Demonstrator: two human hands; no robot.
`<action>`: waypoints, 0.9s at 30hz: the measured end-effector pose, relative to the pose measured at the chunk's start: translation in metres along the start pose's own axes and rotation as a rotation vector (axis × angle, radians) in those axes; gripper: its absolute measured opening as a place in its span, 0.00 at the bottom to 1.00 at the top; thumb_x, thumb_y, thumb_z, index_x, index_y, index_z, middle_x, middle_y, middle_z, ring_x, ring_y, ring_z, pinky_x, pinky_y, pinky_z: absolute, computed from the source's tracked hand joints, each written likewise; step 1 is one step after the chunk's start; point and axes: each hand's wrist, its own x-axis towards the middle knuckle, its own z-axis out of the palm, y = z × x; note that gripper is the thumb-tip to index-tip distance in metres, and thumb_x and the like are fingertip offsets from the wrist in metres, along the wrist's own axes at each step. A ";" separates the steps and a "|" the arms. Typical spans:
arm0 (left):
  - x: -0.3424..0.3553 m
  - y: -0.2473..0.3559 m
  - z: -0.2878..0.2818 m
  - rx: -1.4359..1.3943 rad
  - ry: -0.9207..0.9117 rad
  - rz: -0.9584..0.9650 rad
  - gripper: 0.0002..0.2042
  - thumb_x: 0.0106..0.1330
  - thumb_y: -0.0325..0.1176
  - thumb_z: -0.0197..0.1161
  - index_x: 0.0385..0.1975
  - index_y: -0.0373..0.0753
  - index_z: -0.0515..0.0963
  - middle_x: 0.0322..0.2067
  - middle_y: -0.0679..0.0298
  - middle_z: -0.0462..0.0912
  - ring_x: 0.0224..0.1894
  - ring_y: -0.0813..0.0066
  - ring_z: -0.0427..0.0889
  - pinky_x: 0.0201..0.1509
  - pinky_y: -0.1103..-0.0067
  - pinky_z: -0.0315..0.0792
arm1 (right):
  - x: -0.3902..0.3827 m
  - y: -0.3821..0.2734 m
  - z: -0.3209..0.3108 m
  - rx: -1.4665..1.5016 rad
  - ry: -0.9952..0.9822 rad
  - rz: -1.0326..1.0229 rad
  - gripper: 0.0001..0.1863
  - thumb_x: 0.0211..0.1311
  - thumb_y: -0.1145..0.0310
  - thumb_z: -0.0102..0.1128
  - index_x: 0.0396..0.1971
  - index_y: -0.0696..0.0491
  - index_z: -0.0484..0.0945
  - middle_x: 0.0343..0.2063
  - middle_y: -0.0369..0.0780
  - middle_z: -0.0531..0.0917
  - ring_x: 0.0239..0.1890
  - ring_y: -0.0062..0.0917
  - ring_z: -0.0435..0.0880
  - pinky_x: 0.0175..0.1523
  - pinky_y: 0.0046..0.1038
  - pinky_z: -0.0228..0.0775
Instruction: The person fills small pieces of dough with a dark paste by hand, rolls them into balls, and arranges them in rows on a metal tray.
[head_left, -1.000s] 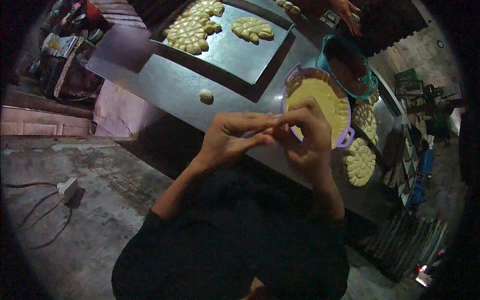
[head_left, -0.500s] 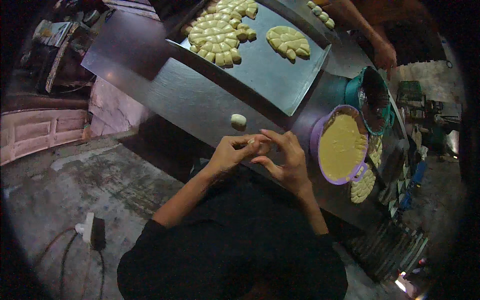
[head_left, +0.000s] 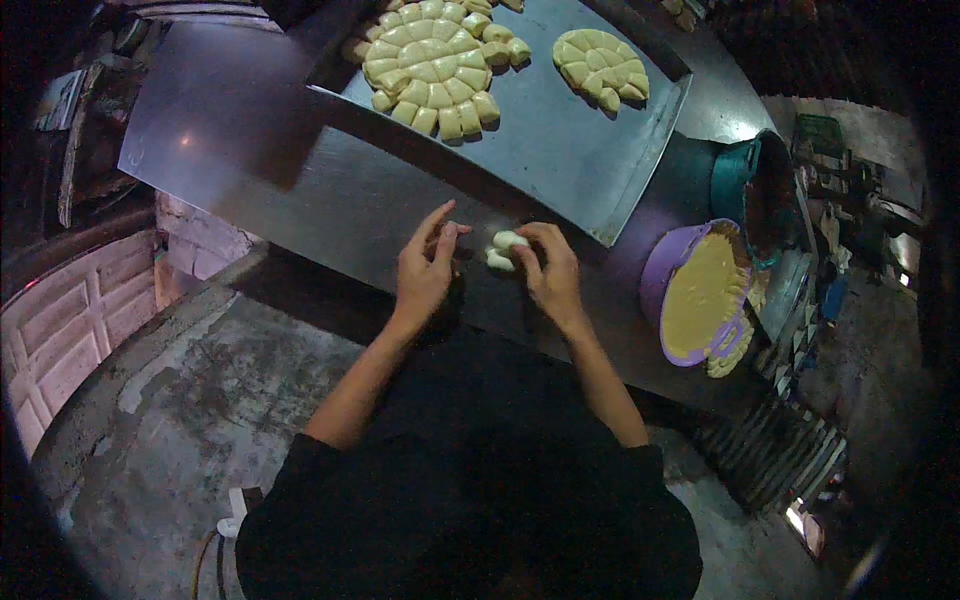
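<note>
My right hand [head_left: 552,268] pinches a small pale dough piece [head_left: 510,240] between thumb and fingers, just above the metal table. Close under it lies a second dough piece [head_left: 499,261]; I cannot tell whether the two touch. My left hand [head_left: 425,268] is open over the table, its thumb and fingers apart with nothing in them. Beyond my hands is a metal tray [head_left: 560,150] with flat shapes made of many dough pieces: a large cluster [head_left: 428,62] on the left and a smaller rounded one [head_left: 598,66] on the right.
A purple basin [head_left: 664,272] of thick yellow mixture stands to the right, beside a teal bucket [head_left: 734,185] with dark contents. More segmented dough [head_left: 735,352] shows behind the basin. The metal table [head_left: 230,150] extends left; its near edge passes below my hands.
My hands, held together around something half a second ago, have separated and moved forward over the table. A dough piece is now in my right hand beside the other. The view has shifted.
</note>
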 end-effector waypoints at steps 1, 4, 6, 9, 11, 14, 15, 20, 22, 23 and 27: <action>0.004 0.001 -0.006 0.023 0.006 0.016 0.19 0.74 0.35 0.54 0.61 0.39 0.71 0.43 0.63 0.84 0.30 0.86 0.76 0.30 0.84 0.72 | -0.005 0.010 0.008 -0.075 -0.022 -0.006 0.12 0.62 0.74 0.61 0.45 0.56 0.80 0.42 0.44 0.76 0.42 0.37 0.81 0.48 0.32 0.73; 0.013 0.000 -0.025 0.054 0.049 0.062 0.14 0.73 0.35 0.56 0.53 0.37 0.78 0.38 0.63 0.85 0.31 0.85 0.78 0.33 0.85 0.73 | -0.005 0.011 0.014 -0.344 0.076 -0.104 0.13 0.61 0.74 0.62 0.46 0.54 0.81 0.44 0.44 0.74 0.40 0.36 0.80 0.47 0.31 0.73; 0.013 0.001 -0.037 0.097 0.088 0.087 0.13 0.72 0.34 0.57 0.50 0.37 0.80 0.37 0.63 0.85 0.32 0.85 0.78 0.34 0.85 0.73 | 0.008 -0.011 0.007 -0.280 0.144 -0.124 0.11 0.60 0.73 0.63 0.42 0.55 0.82 0.39 0.44 0.77 0.38 0.35 0.80 0.45 0.32 0.73; 0.006 0.008 -0.046 0.130 0.216 0.104 0.11 0.73 0.34 0.57 0.48 0.37 0.81 0.37 0.64 0.84 0.30 0.84 0.77 0.34 0.84 0.72 | 0.053 -0.031 -0.010 -0.194 0.050 -0.163 0.10 0.59 0.70 0.63 0.40 0.55 0.82 0.33 0.44 0.81 0.39 0.37 0.81 0.45 0.35 0.73; -0.004 0.012 -0.045 0.117 0.209 0.080 0.11 0.73 0.34 0.56 0.47 0.36 0.81 0.33 0.65 0.84 0.31 0.83 0.79 0.34 0.83 0.72 | 0.100 -0.038 -0.010 -0.127 0.074 -0.165 0.09 0.61 0.70 0.62 0.39 0.55 0.82 0.34 0.45 0.83 0.39 0.38 0.81 0.44 0.35 0.73; -0.023 0.018 -0.039 0.089 0.214 0.078 0.11 0.73 0.34 0.56 0.46 0.35 0.82 0.30 0.65 0.83 0.32 0.83 0.80 0.35 0.83 0.72 | 0.170 -0.012 0.014 -0.119 0.238 -0.235 0.10 0.60 0.65 0.62 0.37 0.55 0.84 0.33 0.47 0.84 0.37 0.41 0.82 0.46 0.37 0.72; -0.027 0.017 -0.038 0.074 0.222 0.087 0.11 0.73 0.34 0.55 0.46 0.35 0.82 0.30 0.65 0.82 0.32 0.83 0.80 0.35 0.83 0.72 | 0.187 -0.003 0.024 -0.139 0.264 -0.243 0.11 0.59 0.64 0.63 0.36 0.56 0.85 0.34 0.48 0.84 0.38 0.41 0.83 0.48 0.38 0.72; -0.055 -0.005 -0.038 0.076 0.242 0.112 0.11 0.74 0.34 0.54 0.47 0.37 0.81 0.30 0.66 0.82 0.29 0.83 0.78 0.33 0.84 0.71 | 0.190 0.008 0.029 -0.022 0.156 -0.024 0.13 0.55 0.64 0.66 0.34 0.58 0.86 0.30 0.48 0.87 0.37 0.38 0.86 0.51 0.33 0.74; -0.070 -0.011 -0.028 0.052 0.236 0.098 0.12 0.74 0.34 0.54 0.47 0.37 0.81 0.30 0.66 0.82 0.30 0.82 0.78 0.34 0.83 0.72 | 0.157 0.008 0.015 0.046 0.292 0.064 0.13 0.55 0.63 0.67 0.34 0.58 0.86 0.27 0.47 0.87 0.35 0.36 0.87 0.48 0.32 0.75; -0.078 -0.007 -0.019 0.040 0.214 0.079 0.12 0.74 0.33 0.54 0.47 0.36 0.81 0.31 0.65 0.83 0.32 0.81 0.79 0.37 0.83 0.72 | 0.144 0.026 0.004 0.094 0.364 0.035 0.13 0.56 0.64 0.66 0.35 0.59 0.85 0.29 0.47 0.87 0.37 0.34 0.87 0.45 0.32 0.76; -0.106 0.000 0.036 0.027 0.158 0.236 0.11 0.73 0.32 0.55 0.47 0.36 0.80 0.37 0.65 0.82 0.39 0.80 0.80 0.42 0.83 0.73 | 0.035 0.003 -0.063 0.357 0.452 -0.072 0.10 0.64 0.70 0.63 0.41 0.59 0.82 0.36 0.43 0.86 0.39 0.25 0.84 0.45 0.28 0.75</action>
